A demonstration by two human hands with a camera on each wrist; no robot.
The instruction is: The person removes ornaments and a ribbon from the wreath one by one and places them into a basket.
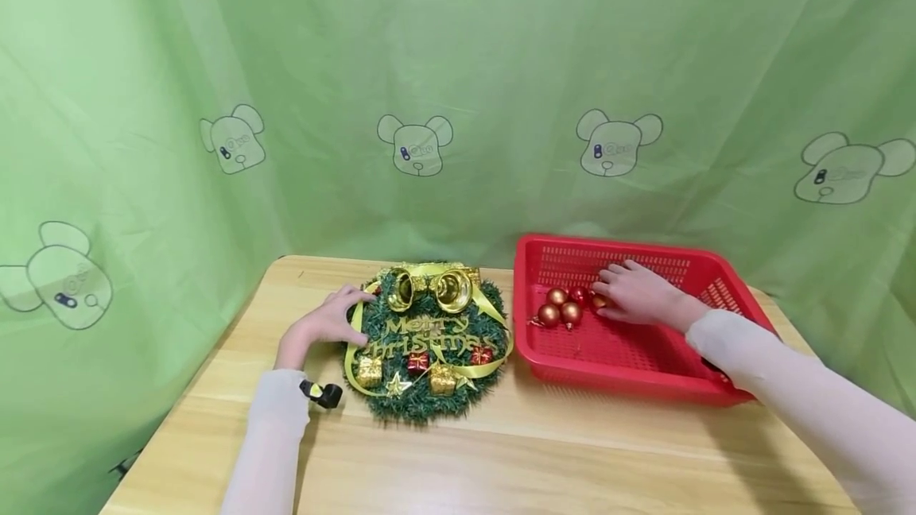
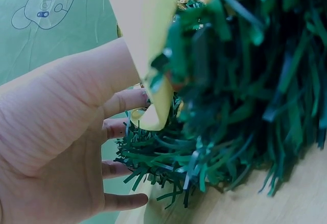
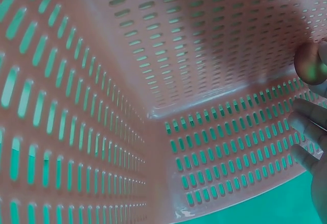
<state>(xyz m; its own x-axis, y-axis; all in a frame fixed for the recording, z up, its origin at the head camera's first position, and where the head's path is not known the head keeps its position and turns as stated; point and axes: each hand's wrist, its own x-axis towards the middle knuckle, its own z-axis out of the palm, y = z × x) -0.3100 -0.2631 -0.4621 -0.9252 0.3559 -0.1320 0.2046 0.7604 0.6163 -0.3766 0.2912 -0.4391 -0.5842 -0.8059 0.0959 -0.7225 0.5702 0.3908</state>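
A round green tinsel wreath (image 1: 422,400) lies on the table, bearing gold "Merry Christmas" lettering, two gold bells, small gift boxes, stars and yellow ribbon. At its left edge is my left hand (image 1: 331,319), thumb and fingers spread. The left wrist view shows those fingers (image 2: 122,201) mostly straight beside the tinsel (image 2: 230,106). Inside the red basket (image 1: 615,368), my right hand (image 1: 637,293) pinches a copper-coloured Christmas ball (image 3: 309,63) between thumb and fingertips. Several more copper and red balls (image 1: 549,315) are clustered to the left of that hand, on the basket floor.
The basket stands right of the wreath on the wooden table (image 1: 458,471), its slotted walls (image 3: 230,142) rising around my right hand. A green curtain (image 1: 494,38) with bear-head drawings hangs behind and at both sides. A black device (image 1: 322,394) is strapped at my left wrist.
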